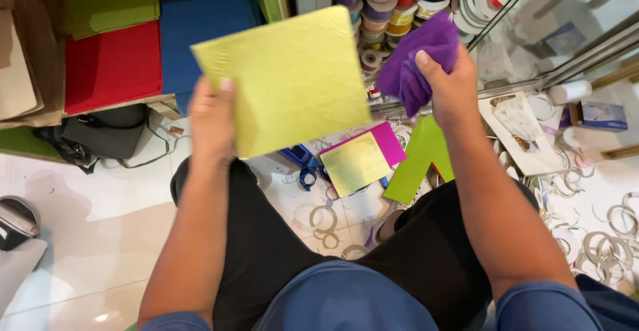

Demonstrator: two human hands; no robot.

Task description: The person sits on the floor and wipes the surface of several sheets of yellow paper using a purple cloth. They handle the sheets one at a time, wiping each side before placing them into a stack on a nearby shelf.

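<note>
Yellow-green glittery square sheet [283, 78] pinched at its edge by left hand [212, 121]; right hand [449, 84] clutches crumpled purple cloth [419, 61]. I'd wipe gently, supporting the sheet flat.

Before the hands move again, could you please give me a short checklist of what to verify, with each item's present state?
1. Left hand grips the yellow sheet at its lower left edge: ok.
2. Right hand holds the purple cloth bunched tight: ok.
3. Cloth touching the sheet: cannot tell; they look apart.
4. Sheet flat, not creased: ok.
5. Floor below free of clutter: not ok; blue scissors, a green sheet and tape rings lie there.
</note>
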